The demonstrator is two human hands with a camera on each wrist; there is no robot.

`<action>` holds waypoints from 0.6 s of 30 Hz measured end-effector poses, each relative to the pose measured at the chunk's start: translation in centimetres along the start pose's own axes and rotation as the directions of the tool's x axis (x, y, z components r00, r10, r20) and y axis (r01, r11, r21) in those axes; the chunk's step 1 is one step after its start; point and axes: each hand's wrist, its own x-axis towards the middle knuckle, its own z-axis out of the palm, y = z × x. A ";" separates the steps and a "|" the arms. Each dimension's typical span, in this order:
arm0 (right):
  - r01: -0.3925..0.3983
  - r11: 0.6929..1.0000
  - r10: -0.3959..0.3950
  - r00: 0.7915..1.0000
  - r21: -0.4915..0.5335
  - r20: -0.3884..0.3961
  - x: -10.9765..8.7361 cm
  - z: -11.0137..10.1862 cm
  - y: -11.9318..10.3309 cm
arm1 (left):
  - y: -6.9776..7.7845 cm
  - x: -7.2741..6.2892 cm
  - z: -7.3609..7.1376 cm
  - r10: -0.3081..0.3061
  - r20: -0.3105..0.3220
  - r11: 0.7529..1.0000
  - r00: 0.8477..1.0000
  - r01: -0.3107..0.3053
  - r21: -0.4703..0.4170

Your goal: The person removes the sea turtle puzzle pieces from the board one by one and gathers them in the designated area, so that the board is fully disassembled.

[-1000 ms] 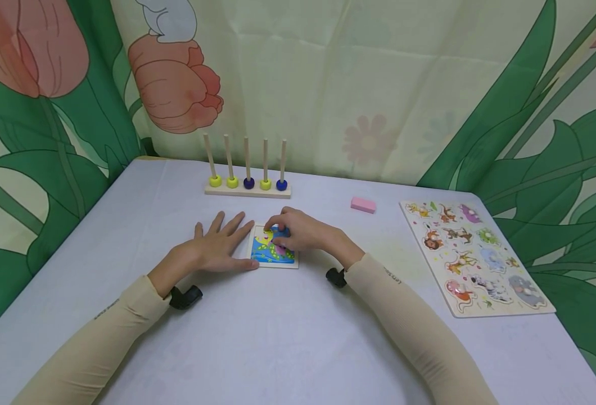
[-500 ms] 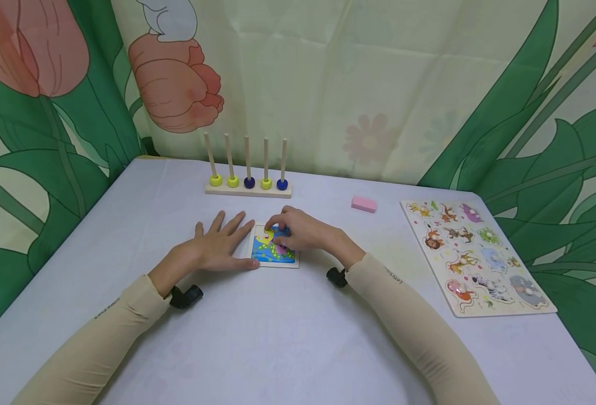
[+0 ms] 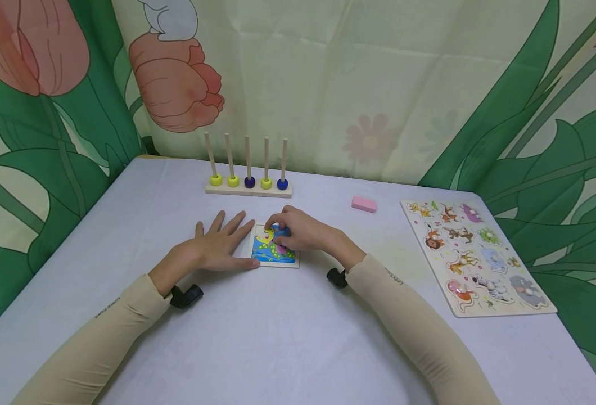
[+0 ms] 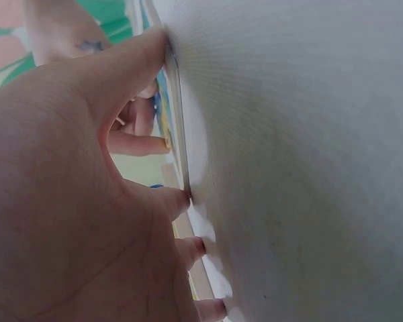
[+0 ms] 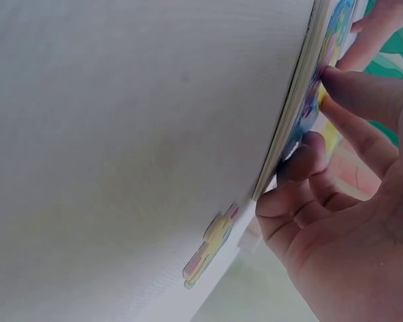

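Note:
A small square picture puzzle [image 3: 276, 260] with a pale frame lies mid-table, printed blue, yellow and pink. My left hand [image 3: 212, 247] is spread flat on the cloth at its left side. The left thumb touches the frame's lower left corner and the index fingertip its upper left one. From the right, my right hand [image 3: 305, 232] reaches over the puzzle. Its thumb and index finger press close together on the picture, pinching at a puzzle piece [image 5: 313, 94] in the right wrist view; the other fingers are curled. The hand partly hides the upper right of the puzzle.
Behind the puzzle stands a wooden peg rack [image 3: 247, 192] with yellow and blue beads. A pink block [image 3: 364, 204] lies back right, and an animal peg puzzle board [image 3: 472, 259] at the right. In the right wrist view a pink-and-yellow shape [image 5: 211, 248] lies on the cloth.

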 end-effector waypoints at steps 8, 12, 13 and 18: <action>-0.007 1.000 0.007 1.000 0.003 -0.013 -0.2 0.0 -0.1 | 0.0 0.0 0.0 -0.005 0.001 1.000 1.000 0.005 0.008; -0.010 1.000 0.011 1.000 0.018 -0.023 -0.3 0.1 -0.1 | 0.0 0.1 0.1 -0.007 0.001 1.000 1.000 0.007 0.014; -0.011 1.000 0.012 1.000 0.023 -0.023 -0.4 0.1 -0.1 | 0.0 0.1 0.1 -0.007 0.001 1.000 1.000 0.007 0.015; -0.019 0.999 0.020 1.000 0.039 -0.022 -0.4 0.2 0.0 | 0.0 0.1 0.0 -0.011 0.007 1.000 1.000 0.011 0.013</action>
